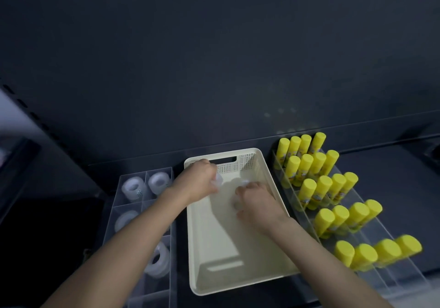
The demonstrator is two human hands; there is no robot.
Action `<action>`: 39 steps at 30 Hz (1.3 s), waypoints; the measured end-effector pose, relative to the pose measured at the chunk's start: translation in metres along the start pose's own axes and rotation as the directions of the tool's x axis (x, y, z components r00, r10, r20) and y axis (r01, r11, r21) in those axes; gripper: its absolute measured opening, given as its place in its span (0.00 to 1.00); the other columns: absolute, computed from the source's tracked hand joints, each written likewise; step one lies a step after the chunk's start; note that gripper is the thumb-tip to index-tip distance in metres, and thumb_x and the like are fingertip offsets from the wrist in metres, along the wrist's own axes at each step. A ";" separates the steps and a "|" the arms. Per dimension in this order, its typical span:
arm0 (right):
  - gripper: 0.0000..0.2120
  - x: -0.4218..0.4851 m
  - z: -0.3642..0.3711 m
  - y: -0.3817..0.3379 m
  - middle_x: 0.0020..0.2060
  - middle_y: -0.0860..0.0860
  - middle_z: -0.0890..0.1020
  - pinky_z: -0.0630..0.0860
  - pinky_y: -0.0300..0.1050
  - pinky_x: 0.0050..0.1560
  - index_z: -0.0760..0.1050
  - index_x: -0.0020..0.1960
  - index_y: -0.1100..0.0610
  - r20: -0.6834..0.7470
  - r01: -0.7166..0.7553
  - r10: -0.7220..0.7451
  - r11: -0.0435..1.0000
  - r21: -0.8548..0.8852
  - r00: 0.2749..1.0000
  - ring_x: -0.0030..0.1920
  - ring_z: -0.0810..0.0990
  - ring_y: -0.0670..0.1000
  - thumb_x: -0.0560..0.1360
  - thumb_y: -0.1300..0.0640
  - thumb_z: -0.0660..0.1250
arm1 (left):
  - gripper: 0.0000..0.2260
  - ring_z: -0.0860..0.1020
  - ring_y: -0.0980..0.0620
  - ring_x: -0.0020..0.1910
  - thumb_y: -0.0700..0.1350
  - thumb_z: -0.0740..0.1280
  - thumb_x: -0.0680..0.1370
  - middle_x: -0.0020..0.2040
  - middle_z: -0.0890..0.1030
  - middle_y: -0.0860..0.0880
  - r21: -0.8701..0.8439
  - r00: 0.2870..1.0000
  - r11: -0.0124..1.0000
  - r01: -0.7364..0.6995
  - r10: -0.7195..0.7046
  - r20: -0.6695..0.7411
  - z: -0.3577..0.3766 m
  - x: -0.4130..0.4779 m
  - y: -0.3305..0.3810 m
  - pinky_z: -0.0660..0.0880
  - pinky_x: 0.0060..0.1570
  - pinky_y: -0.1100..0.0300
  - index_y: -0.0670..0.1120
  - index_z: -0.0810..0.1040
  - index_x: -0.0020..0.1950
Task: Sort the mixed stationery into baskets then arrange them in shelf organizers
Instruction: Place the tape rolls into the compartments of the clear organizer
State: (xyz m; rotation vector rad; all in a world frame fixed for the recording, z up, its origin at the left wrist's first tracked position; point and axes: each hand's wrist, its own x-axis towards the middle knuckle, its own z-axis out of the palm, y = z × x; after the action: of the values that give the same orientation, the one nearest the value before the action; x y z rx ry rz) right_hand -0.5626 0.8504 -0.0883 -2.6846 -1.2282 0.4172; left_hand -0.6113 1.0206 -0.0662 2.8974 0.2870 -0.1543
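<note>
Curling round a clear tape roll, our left grip pinches it at the fingertips near the far wall of the cream basket. Our right grip, at its four o'clock, clenches a second roll low over the basket floor. From both grips the clear organizer with its stored tape rolls lies at nine o'clock, past the basket's left wall. We judge the left grip nearer, while the right must cross the basket. The stored rolls stand on edge, so ours likely need turning to match. Yellow glue sticks fill the tiers at three o'clock.
</note>
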 end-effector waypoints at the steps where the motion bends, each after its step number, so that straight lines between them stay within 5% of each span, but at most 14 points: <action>1: 0.14 -0.003 0.000 0.000 0.58 0.58 0.74 0.70 0.45 0.61 0.73 0.57 0.58 0.004 0.002 -0.002 1.000 -0.008 1.000 0.62 0.69 0.58 0.72 0.55 0.65 | 0.06 0.75 0.45 0.50 0.45 0.67 0.73 0.51 0.74 0.46 0.007 1.000 1.000 -0.005 0.005 -0.011 0.000 -0.002 -0.002 0.72 0.49 0.54 0.45 0.71 0.42; 4: 0.15 -0.011 0.000 -0.002 0.58 0.59 0.74 0.71 0.46 0.59 0.72 0.57 0.58 0.019 -0.001 0.001 1.000 -0.022 1.000 0.62 0.69 0.59 0.72 0.55 0.65 | 0.12 0.73 0.45 0.52 0.46 0.69 0.72 0.52 0.71 0.47 0.099 0.998 0.995 -0.008 0.014 -0.060 0.003 -0.005 -0.007 0.66 0.44 0.56 0.47 0.66 0.47; 8: 0.18 -0.016 -0.002 -0.003 0.59 0.59 0.73 0.71 0.47 0.60 0.71 0.61 0.58 0.026 -0.001 0.001 1.000 -0.014 1.000 0.63 0.67 0.59 0.72 0.55 0.66 | 0.16 0.73 0.47 0.58 0.50 0.66 0.72 0.55 0.72 0.48 0.312 0.999 0.950 -0.019 0.032 -0.035 0.007 -0.003 -0.011 0.61 0.57 0.54 0.47 0.68 0.57; 13: 0.17 -0.016 -0.003 -0.002 0.59 0.60 0.73 0.70 0.48 0.62 0.71 0.61 0.59 0.029 0.003 -0.003 1.000 -0.013 1.000 0.63 0.67 0.60 0.73 0.57 0.64 | 0.18 0.76 0.44 0.57 0.42 0.68 0.71 0.57 0.75 0.46 0.406 1.000 0.913 -0.029 0.024 0.017 0.006 0.001 0.000 0.68 0.53 0.52 0.45 0.67 0.58; 23: 0.15 -0.023 -0.005 0.000 0.57 0.60 0.74 0.71 0.50 0.61 0.72 0.60 0.59 0.074 0.067 -0.063 0.997 -0.049 0.995 0.61 0.69 0.60 0.75 0.60 0.61 | 0.11 0.74 0.43 0.54 0.45 0.68 0.72 0.51 0.71 0.46 0.087 1.000 0.996 0.004 -0.006 0.016 0.011 0.000 0.013 0.65 0.41 0.57 0.46 0.68 0.49; 32: 0.16 -0.024 -0.015 0.001 0.57 0.60 0.72 0.74 0.52 0.57 0.72 0.61 0.61 0.081 0.110 -0.104 0.991 -0.078 0.991 0.57 0.74 0.62 0.74 0.64 0.62 | 0.14 0.75 0.43 0.52 0.39 0.66 0.72 0.54 0.71 0.44 0.044 0.992 0.997 0.061 -0.066 0.110 0.014 0.009 0.009 0.69 0.41 0.56 0.45 0.72 0.57; 39: 0.18 -0.008 -0.011 0.001 0.57 0.60 0.70 0.73 0.53 0.55 0.68 0.60 0.61 0.064 0.071 -0.060 0.978 -0.196 0.996 0.57 0.72 0.63 0.71 0.67 0.64 | 0.10 0.74 0.45 0.46 0.45 0.64 0.72 0.48 0.73 0.47 -0.259 0.975 0.962 0.085 -0.134 -0.179 -0.005 -0.010 0.009 0.75 0.45 0.54 0.45 0.73 0.53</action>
State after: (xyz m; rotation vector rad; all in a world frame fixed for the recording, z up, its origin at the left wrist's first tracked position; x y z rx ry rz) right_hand -0.5634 0.8430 -0.0771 -2.8032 -1.4417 0.3844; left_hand -0.6191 1.0111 -0.0580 2.6476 0.4663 0.1407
